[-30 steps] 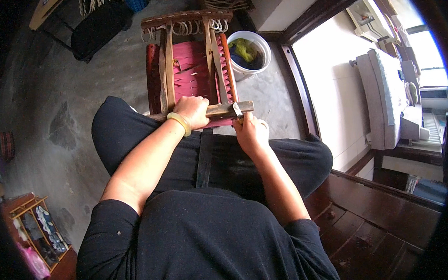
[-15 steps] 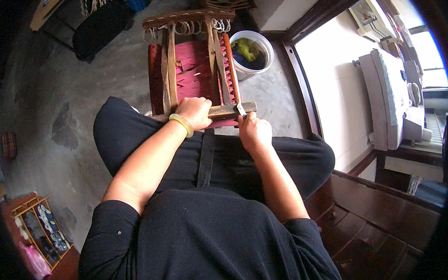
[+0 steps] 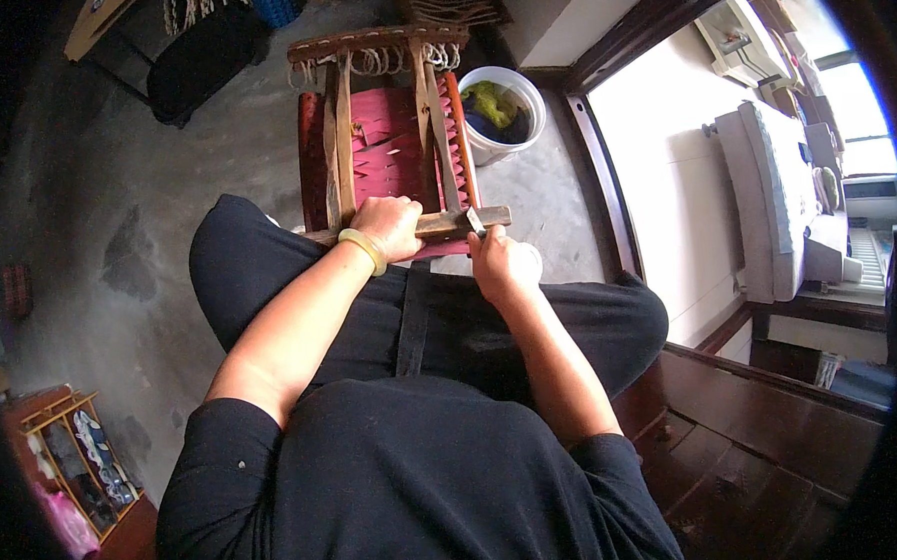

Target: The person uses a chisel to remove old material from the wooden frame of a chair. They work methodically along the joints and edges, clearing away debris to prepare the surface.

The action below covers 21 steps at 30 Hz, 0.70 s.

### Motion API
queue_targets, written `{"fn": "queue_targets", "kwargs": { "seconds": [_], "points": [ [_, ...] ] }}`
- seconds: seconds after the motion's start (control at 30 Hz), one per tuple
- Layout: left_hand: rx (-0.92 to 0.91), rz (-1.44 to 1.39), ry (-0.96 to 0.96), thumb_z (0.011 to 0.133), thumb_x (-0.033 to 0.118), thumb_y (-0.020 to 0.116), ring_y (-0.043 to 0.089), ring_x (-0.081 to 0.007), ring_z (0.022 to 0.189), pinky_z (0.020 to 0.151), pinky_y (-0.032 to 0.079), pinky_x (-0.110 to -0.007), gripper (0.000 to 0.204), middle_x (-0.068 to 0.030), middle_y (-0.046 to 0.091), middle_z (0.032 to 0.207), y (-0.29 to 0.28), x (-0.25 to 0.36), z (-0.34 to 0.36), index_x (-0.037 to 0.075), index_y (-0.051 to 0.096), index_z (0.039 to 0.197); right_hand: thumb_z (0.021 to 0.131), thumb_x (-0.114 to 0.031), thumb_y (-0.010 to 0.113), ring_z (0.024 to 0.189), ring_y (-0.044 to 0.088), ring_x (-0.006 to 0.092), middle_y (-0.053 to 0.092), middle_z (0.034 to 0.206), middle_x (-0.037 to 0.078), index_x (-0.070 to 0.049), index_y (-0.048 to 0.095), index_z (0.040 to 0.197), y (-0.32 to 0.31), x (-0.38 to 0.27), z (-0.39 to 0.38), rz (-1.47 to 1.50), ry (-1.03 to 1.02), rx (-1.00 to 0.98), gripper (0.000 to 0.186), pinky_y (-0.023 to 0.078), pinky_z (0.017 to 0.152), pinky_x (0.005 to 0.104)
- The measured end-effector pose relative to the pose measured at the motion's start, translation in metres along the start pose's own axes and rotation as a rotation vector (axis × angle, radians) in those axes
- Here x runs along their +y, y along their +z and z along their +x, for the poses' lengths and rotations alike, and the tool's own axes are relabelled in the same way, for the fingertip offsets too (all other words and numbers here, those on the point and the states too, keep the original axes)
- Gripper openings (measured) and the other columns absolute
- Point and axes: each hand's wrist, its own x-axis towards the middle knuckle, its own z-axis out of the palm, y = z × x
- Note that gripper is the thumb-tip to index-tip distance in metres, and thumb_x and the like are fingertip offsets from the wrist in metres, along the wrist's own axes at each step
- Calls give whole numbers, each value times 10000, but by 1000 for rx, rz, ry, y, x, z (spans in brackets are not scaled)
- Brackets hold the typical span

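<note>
In front of my crossed legs lies a weathered wooden frame (image 3: 342, 140) with two long rails and a cross bar (image 3: 446, 223) at the near end. My left hand (image 3: 389, 227), a pale bangle on its wrist, wraps over this bar near its middle. Closer to the bar's right end, my right hand (image 3: 505, 265) is closed round a small knife (image 3: 475, 220). Its short pale blade lies against the bar; the handle is hidden in my fingers. Below the frame is a low seat (image 3: 389, 147) of woven pink straps with red-brown side rails.
A white bucket (image 3: 533, 134) with yellow-green and dark material stands right of the seat. White cord loops (image 3: 378, 57) hang from the far bar. A black stool (image 3: 202, 69) is at far left, a shoe rack (image 3: 81, 454) at lower left. A dark door sill (image 3: 608, 187) runs along the right.
My right hand and the knife have shifted slightly left along the bar, and the blade tilts differently. My left hand keeps its hold in nearly the same place.
</note>
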Motion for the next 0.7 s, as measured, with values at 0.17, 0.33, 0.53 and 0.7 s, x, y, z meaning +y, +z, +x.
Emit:
{"fn": "queue_targets", "kwargs": {
  "seconds": [0.17,0.33,0.53,0.7],
  "points": [
    [2,-6,23,674,341,710,635,-314,868,782,507,-425,342,-129,645,895,2,-2,-2,66,643,866,943,-412,402,750,663,386,665,776,221,-1,533,954,7,8,8,14,82,-33,431,509,735,489],
    [-28,-8,21,663,335,721,637,-312,859,767,511,-424,355,-125,647,890,-2,-2,2,67,639,880,938,-440,408,938,612,415,638,948,269,22,579,978,-7,85,28,135,310,-121,494,472,827,475],
    [-11,-21,26,658,321,713,630,-319,865,780,503,-436,338,-126,644,888,-1,0,-2,69,632,867,925,-475,436,891,608,444,632,900,285,26,529,967,-18,35,10,208,161,14,511,466,798,497],
    [-6,5,10,678,311,692,630,-314,872,782,503,-430,313,-124,641,904,-1,-1,3,71,633,869,947,-388,413,821,632,435,644,849,275,28,525,959,-7,1,7,223,30,-88,432,482,756,508]
  ]
}}
